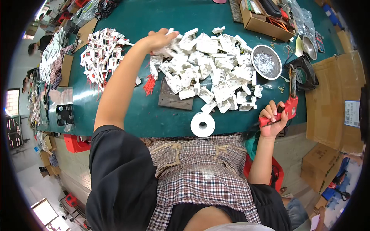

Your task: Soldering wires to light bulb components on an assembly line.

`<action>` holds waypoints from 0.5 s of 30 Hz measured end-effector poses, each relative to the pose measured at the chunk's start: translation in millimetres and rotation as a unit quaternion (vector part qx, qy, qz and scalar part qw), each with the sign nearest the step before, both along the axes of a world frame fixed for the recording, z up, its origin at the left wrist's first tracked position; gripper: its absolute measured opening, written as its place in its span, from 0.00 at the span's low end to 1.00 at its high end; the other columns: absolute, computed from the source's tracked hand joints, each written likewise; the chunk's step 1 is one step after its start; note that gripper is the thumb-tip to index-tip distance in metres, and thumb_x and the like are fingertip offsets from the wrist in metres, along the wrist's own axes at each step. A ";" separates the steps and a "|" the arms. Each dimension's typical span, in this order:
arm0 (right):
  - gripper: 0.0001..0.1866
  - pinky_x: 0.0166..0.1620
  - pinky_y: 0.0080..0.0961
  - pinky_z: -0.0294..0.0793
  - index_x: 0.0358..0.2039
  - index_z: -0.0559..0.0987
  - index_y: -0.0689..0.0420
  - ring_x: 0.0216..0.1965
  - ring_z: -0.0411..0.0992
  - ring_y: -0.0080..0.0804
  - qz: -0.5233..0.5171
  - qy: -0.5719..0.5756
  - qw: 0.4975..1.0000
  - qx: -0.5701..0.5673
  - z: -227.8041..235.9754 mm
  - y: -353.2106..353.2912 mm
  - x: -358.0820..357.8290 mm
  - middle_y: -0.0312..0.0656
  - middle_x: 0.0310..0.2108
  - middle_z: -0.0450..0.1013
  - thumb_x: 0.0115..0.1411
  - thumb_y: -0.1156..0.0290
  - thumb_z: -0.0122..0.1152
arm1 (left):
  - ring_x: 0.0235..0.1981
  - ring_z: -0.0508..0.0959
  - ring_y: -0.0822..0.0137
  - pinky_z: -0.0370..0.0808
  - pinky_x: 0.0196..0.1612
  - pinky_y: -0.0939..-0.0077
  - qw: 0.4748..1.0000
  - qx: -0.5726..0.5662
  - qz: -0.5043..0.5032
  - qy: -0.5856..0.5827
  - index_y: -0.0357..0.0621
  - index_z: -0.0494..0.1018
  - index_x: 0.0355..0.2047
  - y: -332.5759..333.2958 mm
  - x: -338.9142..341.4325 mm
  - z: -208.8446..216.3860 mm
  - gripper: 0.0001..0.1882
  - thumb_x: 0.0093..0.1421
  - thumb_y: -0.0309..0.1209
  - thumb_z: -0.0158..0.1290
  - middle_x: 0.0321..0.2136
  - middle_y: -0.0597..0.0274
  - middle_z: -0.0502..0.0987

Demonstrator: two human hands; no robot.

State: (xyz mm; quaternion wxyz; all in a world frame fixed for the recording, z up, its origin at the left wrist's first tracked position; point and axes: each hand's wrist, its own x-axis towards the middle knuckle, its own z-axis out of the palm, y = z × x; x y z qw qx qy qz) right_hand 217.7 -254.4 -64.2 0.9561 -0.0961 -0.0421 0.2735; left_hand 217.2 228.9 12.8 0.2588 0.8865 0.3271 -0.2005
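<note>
My left hand (160, 39) reaches far over the green table (127, 111) and rests its fingers on the top of a big heap of white plastic parts (208, 69); whether it grips one I cannot tell. My right hand (273, 119) is at the table's near right edge, closed around the red handle of a soldering tool (285, 109) whose tip points away from me. A white spool of solder wire (202, 124) sits at the near edge between my arms. A dark flat pad (176, 98) lies in front of the heap.
A second pile of white parts with red wires (102, 54) lies at the left. A round metal bowl of shiny bits (266, 61) stands right of the heap, a small black fan (303, 71) beside it. Cardboard boxes (339, 100) crowd the right side; an open box (266, 19) sits at the back.
</note>
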 end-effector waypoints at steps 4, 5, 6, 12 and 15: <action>0.11 0.34 0.20 0.66 0.44 0.75 0.52 0.23 0.61 0.19 0.008 -0.001 1.000 0.003 3.3 6.6 2.0 0.34 0.28 0.61 0.62 0.69 0.63 | 0.54 0.73 0.44 0.81 0.39 0.56 0.998 -0.045 -0.018 -0.044 0.51 0.58 0.69 -28.8 3.9 3.3 0.51 0.57 0.73 0.43 0.64 0.33 0.57; 0.11 0.34 0.20 0.65 0.44 0.75 0.52 0.23 0.60 0.19 0.006 -0.001 1.000 -0.001 3.1 7.0 1.9 0.34 0.28 0.61 0.62 0.69 0.63 | 0.56 0.72 0.42 0.80 0.44 0.55 0.997 -0.042 -0.020 -0.054 0.48 0.59 0.69 -37.7 4.8 2.2 0.50 0.58 0.72 0.42 0.64 0.32 0.58; 0.11 0.34 0.20 0.65 0.44 0.75 0.53 0.23 0.60 0.19 0.004 -0.002 1.000 -0.001 2.8 7.9 2.0 0.35 0.28 0.61 0.62 0.69 0.63 | 0.58 0.71 0.40 0.78 0.49 0.53 0.997 -0.038 -0.020 -0.064 0.45 0.59 0.68 -45.1 5.5 0.6 0.50 0.59 0.71 0.42 0.64 0.30 0.59; 0.11 0.33 0.18 0.64 0.44 0.73 0.57 0.23 0.59 0.20 0.007 -0.013 1.000 0.004 3.4 2.1 1.7 0.36 0.27 0.59 0.63 0.72 0.61 | 0.66 0.63 0.42 0.63 0.64 0.46 0.991 0.035 -0.048 -0.116 0.49 0.62 0.68 -60.1 -10.4 17.6 0.46 0.61 0.70 0.39 0.66 0.44 0.63; 0.11 0.33 0.19 0.65 0.45 0.73 0.58 0.23 0.59 0.21 0.005 -0.018 1.000 -0.006 2.7 0.8 1.9 0.37 0.27 0.59 0.63 0.72 0.60 | 0.66 0.64 0.44 0.62 0.64 0.41 0.976 0.137 -0.013 -0.166 0.57 0.65 0.66 -8.4 -28.8 33.2 0.45 0.58 0.72 0.42 0.66 0.46 0.63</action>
